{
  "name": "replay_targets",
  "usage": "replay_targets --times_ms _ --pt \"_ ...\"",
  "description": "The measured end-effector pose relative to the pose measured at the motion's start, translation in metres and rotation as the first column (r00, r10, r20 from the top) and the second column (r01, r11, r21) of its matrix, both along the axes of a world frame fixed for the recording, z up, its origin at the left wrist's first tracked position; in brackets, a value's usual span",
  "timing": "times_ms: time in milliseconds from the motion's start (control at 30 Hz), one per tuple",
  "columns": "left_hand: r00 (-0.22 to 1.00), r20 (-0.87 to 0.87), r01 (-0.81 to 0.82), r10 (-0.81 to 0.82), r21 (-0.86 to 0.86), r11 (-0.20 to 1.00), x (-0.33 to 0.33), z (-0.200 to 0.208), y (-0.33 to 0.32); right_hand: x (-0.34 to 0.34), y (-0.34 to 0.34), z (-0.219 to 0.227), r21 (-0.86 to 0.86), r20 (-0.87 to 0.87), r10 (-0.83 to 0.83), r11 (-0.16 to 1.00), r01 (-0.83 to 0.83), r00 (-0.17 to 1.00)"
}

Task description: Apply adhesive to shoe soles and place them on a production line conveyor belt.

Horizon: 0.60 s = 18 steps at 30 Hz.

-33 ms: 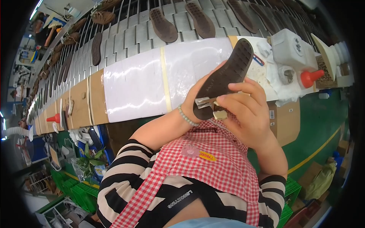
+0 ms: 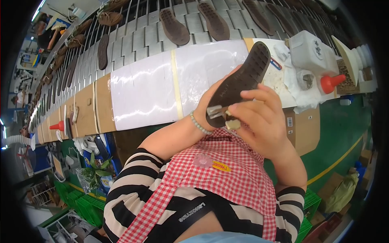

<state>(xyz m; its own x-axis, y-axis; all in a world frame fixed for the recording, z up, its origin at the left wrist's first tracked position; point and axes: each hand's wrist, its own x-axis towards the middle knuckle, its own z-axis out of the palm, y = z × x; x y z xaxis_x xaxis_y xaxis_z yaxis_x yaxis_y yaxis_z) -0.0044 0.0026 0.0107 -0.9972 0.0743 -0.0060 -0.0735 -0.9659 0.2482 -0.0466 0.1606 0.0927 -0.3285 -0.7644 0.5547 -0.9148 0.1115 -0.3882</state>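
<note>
In front of my apron I hold up a dark brown shoe sole (image 2: 239, 79), tilted with its toe end away from me. My left hand (image 2: 206, 99) is closed around its left edge from behind, with most of the fingers hidden by the sole. My right hand (image 2: 261, 117) is at the sole's lower end, its fingers bent around a small tool with a shiny metal end (image 2: 214, 111). That metal end lies against or just over the sole; I cannot tell which. A pale yellowish block (image 2: 233, 124) shows by the right fingertips, blurred.
A slatted metal conveyor (image 2: 139, 38) carries several soles and shoes beyond the white-covered bench (image 2: 142, 89). To the right stand a white plastic jug (image 2: 310, 50), a red nozzle cap (image 2: 332, 83) and a small cutter (image 2: 275, 63). Another red nozzle (image 2: 57, 126) is at left.
My right hand has shifted very slightly left with the metal-ended tool. The sole and my left hand have stayed almost in place.
</note>
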Motion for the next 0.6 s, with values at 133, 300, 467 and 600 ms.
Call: replay_targets --times_ms 133,300,467,600 --pt "0.996 0.066 0.047 -0.053 0.087 0.995 -0.004 0.003 0.000 0.006 0.005 0.002 0.062 0.033 0.109 0.992 -0.110 0.994" --pt "0.993 0.075 0.079 -0.090 0.140 0.987 0.002 0.000 -0.003 -0.001 0.000 0.008 0.029 0.014 0.079 0.996 -0.079 0.997" --pt "0.980 0.004 0.191 -0.200 0.288 0.938 0.001 -0.009 -0.007 0.003 0.006 0.008 0.098 -0.001 0.137 0.986 -0.136 0.991" --pt "0.962 -0.038 0.264 -0.270 0.376 0.888 0.004 -0.007 -0.008 0.002 0.008 0.017 0.139 -0.024 0.133 0.982 -0.129 0.991"
